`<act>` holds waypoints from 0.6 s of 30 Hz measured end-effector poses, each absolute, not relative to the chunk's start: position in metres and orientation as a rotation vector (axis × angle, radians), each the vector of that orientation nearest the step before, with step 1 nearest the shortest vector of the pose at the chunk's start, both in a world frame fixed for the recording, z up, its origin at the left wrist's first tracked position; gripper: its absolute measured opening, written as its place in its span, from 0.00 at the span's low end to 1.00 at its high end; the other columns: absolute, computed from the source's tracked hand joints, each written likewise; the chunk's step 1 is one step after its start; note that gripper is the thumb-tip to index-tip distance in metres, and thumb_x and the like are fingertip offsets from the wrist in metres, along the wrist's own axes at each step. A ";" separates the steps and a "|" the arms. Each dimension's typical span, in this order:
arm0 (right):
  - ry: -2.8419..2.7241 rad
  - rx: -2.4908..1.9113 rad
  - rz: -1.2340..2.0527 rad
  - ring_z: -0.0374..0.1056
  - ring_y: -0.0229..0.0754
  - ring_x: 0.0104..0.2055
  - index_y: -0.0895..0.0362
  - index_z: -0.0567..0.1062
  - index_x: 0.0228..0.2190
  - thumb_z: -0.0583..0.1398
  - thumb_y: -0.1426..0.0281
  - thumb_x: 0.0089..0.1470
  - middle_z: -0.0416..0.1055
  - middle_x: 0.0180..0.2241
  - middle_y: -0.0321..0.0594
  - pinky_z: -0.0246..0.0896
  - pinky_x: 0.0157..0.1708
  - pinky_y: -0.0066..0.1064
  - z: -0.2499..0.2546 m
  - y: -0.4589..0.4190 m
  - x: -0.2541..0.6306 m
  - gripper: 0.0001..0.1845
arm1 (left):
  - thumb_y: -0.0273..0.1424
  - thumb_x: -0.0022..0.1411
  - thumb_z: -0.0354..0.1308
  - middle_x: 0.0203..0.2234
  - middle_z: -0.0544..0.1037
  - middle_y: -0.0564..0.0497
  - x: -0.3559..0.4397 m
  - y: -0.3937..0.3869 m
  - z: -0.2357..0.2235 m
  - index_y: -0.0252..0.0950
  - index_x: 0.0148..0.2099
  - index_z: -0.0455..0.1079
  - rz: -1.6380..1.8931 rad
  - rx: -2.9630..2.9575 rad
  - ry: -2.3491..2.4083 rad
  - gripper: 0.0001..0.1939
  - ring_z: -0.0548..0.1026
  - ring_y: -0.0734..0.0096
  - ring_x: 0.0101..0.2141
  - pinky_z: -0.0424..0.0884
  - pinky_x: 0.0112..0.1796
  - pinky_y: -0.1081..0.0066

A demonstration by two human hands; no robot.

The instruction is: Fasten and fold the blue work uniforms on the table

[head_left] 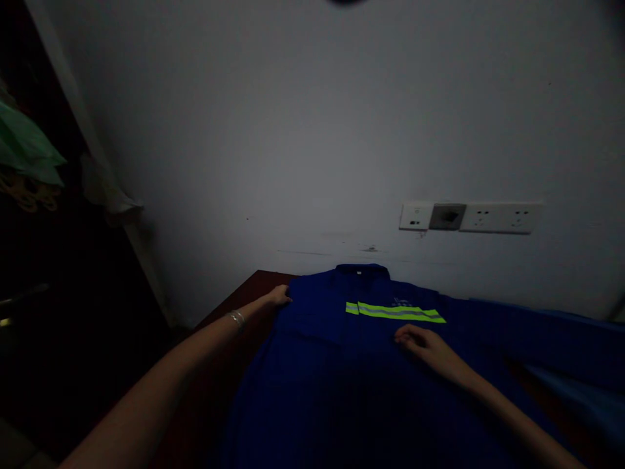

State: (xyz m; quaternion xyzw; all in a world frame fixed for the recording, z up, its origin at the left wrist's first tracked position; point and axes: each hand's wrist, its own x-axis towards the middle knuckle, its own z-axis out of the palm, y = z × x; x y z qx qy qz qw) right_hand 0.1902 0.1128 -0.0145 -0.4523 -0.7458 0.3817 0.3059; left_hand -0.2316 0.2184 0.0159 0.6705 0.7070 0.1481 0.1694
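A dark blue work jacket (312, 355) lies spread out with its collar toward the wall. A yellow-green band with a grey stripe (390, 312) crosses one side of its chest, with small pale lettering just above. At the jacket's left shoulder edge, my left hand (280, 295) has its fingers closed on the cloth; the fingertips are partly hidden. My right hand (424, 344) is over the chest just below the bright band. Its fingers are loosely bent and apart from the thumb, with nothing visible in them. The jacket's lower part fades into shadow.
The jacket lies on a reddish-brown table (261, 283) against a pale wall (293, 130). Sockets and a switch panel (498, 218) are on the wall at right. Lighter blue cloth (581, 391) lies at the right. Pale green fabric (27, 146) hangs at the dark left side.
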 end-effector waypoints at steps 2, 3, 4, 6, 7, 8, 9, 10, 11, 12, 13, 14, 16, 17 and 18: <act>-1.997 -1.202 0.992 0.66 0.39 0.27 0.56 0.71 0.33 0.53 0.63 0.50 0.71 0.28 0.39 0.60 0.26 0.29 -0.014 0.110 0.193 0.12 | 0.22 0.41 0.61 0.31 0.78 0.50 -0.228 0.220 0.017 0.34 0.31 0.72 0.391 1.904 2.035 0.10 0.75 0.63 0.39 0.68 0.37 0.75; -2.005 -1.200 0.977 0.66 0.40 0.28 0.56 0.71 0.33 0.53 0.63 0.50 0.71 0.29 0.39 0.61 0.28 0.30 -0.014 0.110 0.194 0.12 | 0.22 0.41 0.61 0.30 0.77 0.50 -0.227 0.221 0.019 0.34 0.30 0.72 0.389 1.902 2.050 0.09 0.74 0.64 0.38 0.68 0.37 0.75; -2.008 -1.195 0.954 0.67 0.41 0.30 0.55 0.72 0.33 0.53 0.64 0.50 0.72 0.30 0.40 0.62 0.30 0.31 -0.014 0.110 0.195 0.11 | 0.21 0.42 0.60 0.30 0.77 0.50 -0.225 0.222 0.021 0.34 0.30 0.72 0.397 1.897 2.067 0.09 0.74 0.64 0.39 0.68 0.37 0.76; -1.992 -1.188 0.877 0.69 0.44 0.36 0.55 0.73 0.33 0.55 0.65 0.49 0.73 0.34 0.41 0.63 0.39 0.34 -0.015 0.114 0.194 0.10 | 0.20 0.44 0.58 0.32 0.77 0.48 -0.220 0.224 0.029 0.33 0.33 0.72 0.435 1.887 2.097 0.10 0.74 0.64 0.40 0.68 0.37 0.76; -1.975 -1.191 0.833 0.69 0.45 0.40 0.54 0.73 0.33 0.55 0.65 0.48 0.73 0.36 0.41 0.62 0.43 0.36 -0.016 0.118 0.193 0.10 | 0.20 0.45 0.58 0.33 0.77 0.47 -0.216 0.226 0.034 0.32 0.35 0.72 0.455 1.882 2.104 0.11 0.74 0.65 0.40 0.68 0.37 0.76; -1.953 -1.202 0.795 0.68 0.46 0.43 0.54 0.73 0.34 0.56 0.66 0.47 0.73 0.38 0.41 0.60 0.46 0.37 -0.016 0.122 0.190 0.11 | 0.20 0.45 0.57 0.34 0.76 0.47 -0.212 0.227 0.040 0.32 0.37 0.71 0.469 1.878 2.105 0.13 0.74 0.65 0.39 0.68 0.36 0.76; -1.927 -1.217 0.769 0.67 0.47 0.45 0.54 0.73 0.36 0.57 0.66 0.47 0.73 0.40 0.41 0.59 0.48 0.38 -0.015 0.126 0.187 0.12 | 0.20 0.46 0.57 0.34 0.76 0.46 -0.206 0.228 0.048 0.31 0.39 0.71 0.476 1.874 2.101 0.15 0.74 0.65 0.38 0.69 0.35 0.76; -1.905 -1.230 0.759 0.67 0.47 0.46 0.55 0.73 0.38 0.57 0.66 0.46 0.72 0.42 0.41 0.58 0.49 0.39 -0.013 0.129 0.181 0.14 | 0.20 0.46 0.57 0.33 0.76 0.46 -0.200 0.228 0.055 0.30 0.41 0.70 0.476 1.872 2.091 0.17 0.75 0.66 0.36 0.69 0.34 0.76; -1.885 -1.238 0.757 0.66 0.47 0.47 0.55 0.72 0.40 0.57 0.66 0.46 0.71 0.43 0.43 0.58 0.50 0.39 -0.010 0.133 0.174 0.17 | 0.20 0.46 0.57 0.31 0.76 0.47 -0.192 0.228 0.064 0.30 0.43 0.69 0.473 1.872 2.079 0.19 0.75 0.66 0.34 0.70 0.32 0.75; -1.871 -1.239 0.762 0.66 0.47 0.48 0.56 0.71 0.42 0.58 0.66 0.46 0.71 0.45 0.44 0.58 0.50 0.40 -0.005 0.135 0.167 0.18 | 0.20 0.46 0.57 0.30 0.76 0.47 -0.184 0.227 0.073 0.30 0.46 0.67 0.469 1.872 2.063 0.21 0.75 0.67 0.31 0.70 0.30 0.75; -1.858 -1.234 0.767 0.66 0.47 0.48 0.57 0.70 0.43 0.58 0.67 0.46 0.70 0.47 0.45 0.58 0.50 0.40 0.001 0.137 0.158 0.20 | 0.20 0.46 0.57 0.28 0.76 0.48 -0.175 0.226 0.083 0.31 0.48 0.66 0.465 1.873 2.042 0.23 0.75 0.68 0.28 0.70 0.28 0.74; -1.856 -1.222 0.769 0.66 0.48 0.49 0.58 0.70 0.45 0.58 0.67 0.47 0.69 0.48 0.47 0.57 0.51 0.41 0.008 0.137 0.148 0.21 | 0.20 0.47 0.57 0.26 0.76 0.50 -0.165 0.224 0.093 0.32 0.50 0.64 0.466 1.874 2.014 0.25 0.74 0.70 0.25 0.70 0.26 0.74; -1.874 -1.197 0.769 0.65 0.48 0.49 0.57 0.68 0.47 0.57 0.66 0.49 0.68 0.49 0.46 0.58 0.51 0.42 0.026 0.136 0.130 0.22 | 0.20 0.47 0.57 0.23 0.74 0.52 -0.143 0.220 0.113 0.33 0.53 0.60 0.466 1.856 1.929 0.28 0.73 0.71 0.21 0.71 0.25 0.73; -1.895 -1.204 0.757 0.65 0.48 0.49 0.57 0.68 0.48 0.57 0.66 0.49 0.68 0.49 0.47 0.58 0.50 0.42 0.036 0.135 0.121 0.23 | 0.19 0.47 0.57 0.22 0.74 0.52 -0.132 0.219 0.122 0.33 0.54 0.59 0.468 1.850 1.888 0.29 0.73 0.72 0.20 0.71 0.25 0.73; -1.915 -1.217 0.728 0.66 0.49 0.49 0.57 0.67 0.49 0.57 0.65 0.50 0.69 0.49 0.47 0.58 0.50 0.42 0.047 0.133 0.114 0.23 | 0.19 0.48 0.57 0.21 0.74 0.52 -0.120 0.217 0.130 0.33 0.55 0.57 0.473 1.838 1.852 0.30 0.73 0.71 0.19 0.71 0.24 0.72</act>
